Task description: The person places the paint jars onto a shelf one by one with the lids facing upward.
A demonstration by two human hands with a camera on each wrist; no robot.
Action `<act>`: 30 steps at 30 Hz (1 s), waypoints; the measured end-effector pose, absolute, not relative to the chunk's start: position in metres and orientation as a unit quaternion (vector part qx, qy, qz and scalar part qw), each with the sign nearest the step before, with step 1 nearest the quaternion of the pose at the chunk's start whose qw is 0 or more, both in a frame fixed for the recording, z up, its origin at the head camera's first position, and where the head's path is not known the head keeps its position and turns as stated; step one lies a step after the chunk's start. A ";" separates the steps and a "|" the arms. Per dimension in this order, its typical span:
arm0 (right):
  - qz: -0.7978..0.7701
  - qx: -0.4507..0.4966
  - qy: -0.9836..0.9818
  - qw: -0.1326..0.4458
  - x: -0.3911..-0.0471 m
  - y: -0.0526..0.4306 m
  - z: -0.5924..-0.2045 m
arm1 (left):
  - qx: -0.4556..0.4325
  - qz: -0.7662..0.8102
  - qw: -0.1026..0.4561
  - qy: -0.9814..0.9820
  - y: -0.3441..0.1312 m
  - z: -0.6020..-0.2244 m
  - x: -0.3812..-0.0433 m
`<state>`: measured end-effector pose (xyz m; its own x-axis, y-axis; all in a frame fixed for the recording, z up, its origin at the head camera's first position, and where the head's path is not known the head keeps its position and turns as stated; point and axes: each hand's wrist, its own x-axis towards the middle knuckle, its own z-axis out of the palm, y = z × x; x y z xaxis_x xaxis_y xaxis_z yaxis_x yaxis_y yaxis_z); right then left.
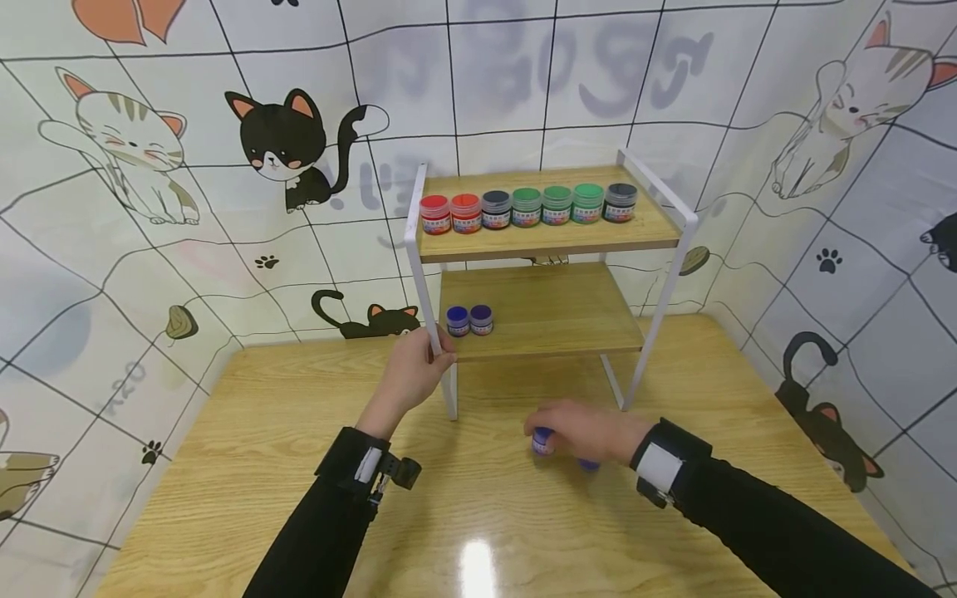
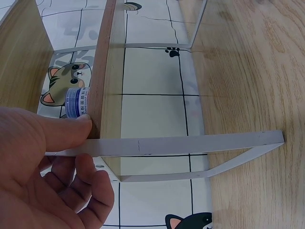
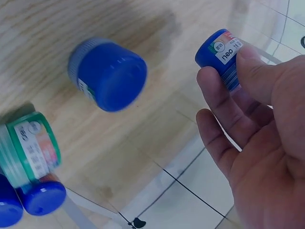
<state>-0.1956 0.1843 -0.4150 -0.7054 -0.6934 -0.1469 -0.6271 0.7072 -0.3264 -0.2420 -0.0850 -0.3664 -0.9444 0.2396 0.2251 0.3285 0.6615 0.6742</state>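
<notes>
My left hand (image 1: 411,370) pinches the white metal upright (image 2: 190,144) at the left side of a two-tier shelf rack, thumb beside the lower board. In my right hand (image 1: 579,425), just above the table in front of the rack, a small blue paint jar (image 3: 220,51) is held between thumb and fingers. Another blue paint jar (image 3: 109,74) stands below that hand, mostly covered by the wrist in the head view. A green paint jar (image 3: 35,148) and two more blue ones (image 3: 44,198) show at the right wrist view's lower left.
Red, dark and green paint jars (image 1: 527,208) stand in a row on the upper shelf board (image 1: 523,243). Two blue-purple jars (image 1: 469,321) stand at the left of the lower board (image 1: 561,307). Cat-patterned cloth walls (image 1: 299,249) surround the wooden table (image 1: 247,465).
</notes>
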 end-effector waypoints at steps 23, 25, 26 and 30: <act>-0.113 -0.388 0.911 0.082 -0.211 0.181 -0.363 | -0.156 -0.382 0.060 -0.909 -0.087 -0.366 -0.243; -0.110 -0.383 0.913 0.085 -0.212 0.180 -0.359 | -0.156 -0.381 0.058 -0.909 -0.087 -0.366 -0.243; -0.108 -0.380 0.915 0.085 -0.212 0.180 -0.356 | -0.156 -0.381 0.057 -0.910 -0.087 -0.366 -0.242; -0.115 -0.373 0.917 0.085 -0.213 0.179 -0.344 | -0.157 -0.380 0.057 -0.910 -0.086 -0.366 -0.242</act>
<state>-0.2130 0.1786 -0.3442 -0.7076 -0.7031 -0.0706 -0.6640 0.6957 -0.2739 -0.2420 -0.0865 -0.3663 -0.9442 0.2416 0.2237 0.3290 0.6623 0.6732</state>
